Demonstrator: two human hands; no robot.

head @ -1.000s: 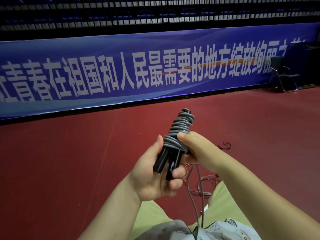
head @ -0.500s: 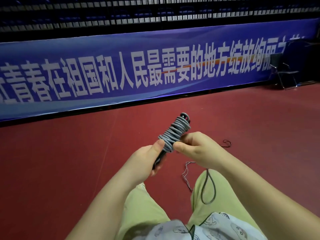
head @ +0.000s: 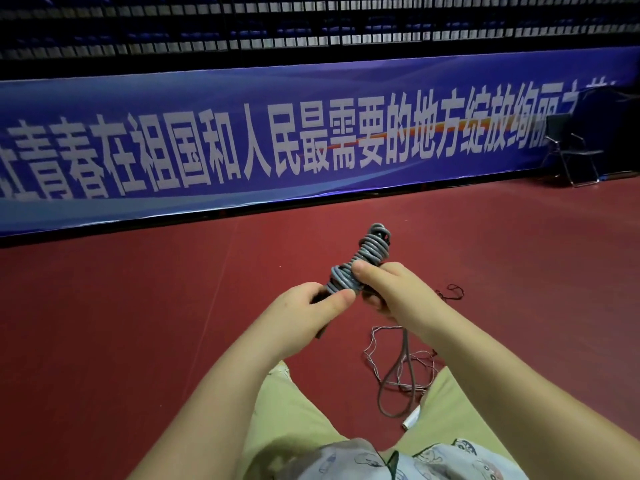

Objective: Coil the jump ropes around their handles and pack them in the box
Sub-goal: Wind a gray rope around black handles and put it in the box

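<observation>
Red gym floor (head: 138, 341), blue banner (head: 242, 150) behind. My left hand (head: 304, 317) grips the handles low to steady them; grey jump rope (head: 360, 265) coiled above, held in mid-air. Right hand (head: 391, 292) pinches the coil, fingers (head: 360, 268) pressed on it, tail loop hanging. Since half a second ago the bundle tilted more, loop shorter.

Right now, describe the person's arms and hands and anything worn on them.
Both forearms are bare with no sleeves in view. The left hand and right hand wear no gloves, and no rings, watch or bracelet show. Fingernails look short and unpainted. Lower down, a pale cartoon-print shirt and khaki trousers show.
</observation>
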